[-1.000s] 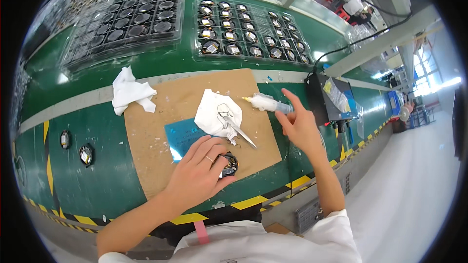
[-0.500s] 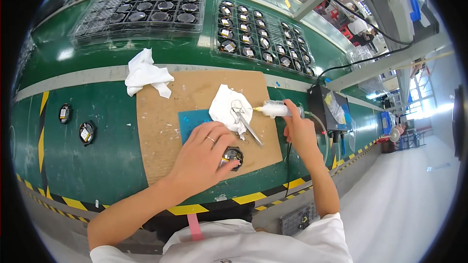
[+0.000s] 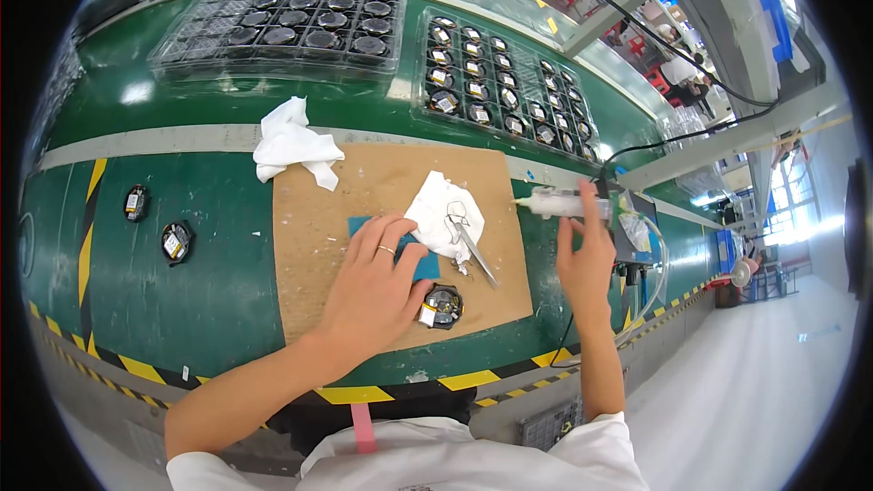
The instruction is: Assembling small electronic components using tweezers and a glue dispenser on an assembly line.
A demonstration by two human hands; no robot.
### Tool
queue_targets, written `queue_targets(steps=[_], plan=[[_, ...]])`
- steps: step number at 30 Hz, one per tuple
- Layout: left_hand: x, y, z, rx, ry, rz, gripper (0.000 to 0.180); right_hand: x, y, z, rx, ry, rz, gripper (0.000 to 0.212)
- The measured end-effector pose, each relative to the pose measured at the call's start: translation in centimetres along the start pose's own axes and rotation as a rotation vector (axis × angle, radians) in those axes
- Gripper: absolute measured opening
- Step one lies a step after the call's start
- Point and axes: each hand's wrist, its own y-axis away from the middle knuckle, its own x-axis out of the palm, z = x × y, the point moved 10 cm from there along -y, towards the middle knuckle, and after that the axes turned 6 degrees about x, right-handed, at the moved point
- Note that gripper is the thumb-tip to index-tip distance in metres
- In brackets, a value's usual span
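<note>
Head view: translucent plastic syringe with yellow tip (image 3: 550, 204) held in right hand (image 3: 587, 259), right of centre. Left hand (image 3: 375, 277) placed over flat blue sheet (image 3: 427, 265), fingers loosely curved; whether anything is gripped cannot be told. Round black device (image 3: 444, 307) seen beside left thumb, lower centre, on brown cardboard mat (image 3: 314, 255).

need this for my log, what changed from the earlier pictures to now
The right hand and syringe moved right, away from the white wipe; grip unclear. The left hand moved left, uncovering more of the round module. The tweezers stayed put.
</note>
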Motion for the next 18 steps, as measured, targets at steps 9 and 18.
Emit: queue_targets(steps=[9, 18], plan=[[0.3, -0.7, 0.1, 0.040, 0.017, -0.018, 0.032, -3.2, -1.3, -0.4, 0.091, -0.524, -0.202, 0.025], [4.2, -4.6, -8.7, 0.670, -0.349, 0.126, 0.017, -0.6, -4.4, 0.9, -0.074, -0.406, -0.090, 0.089]])
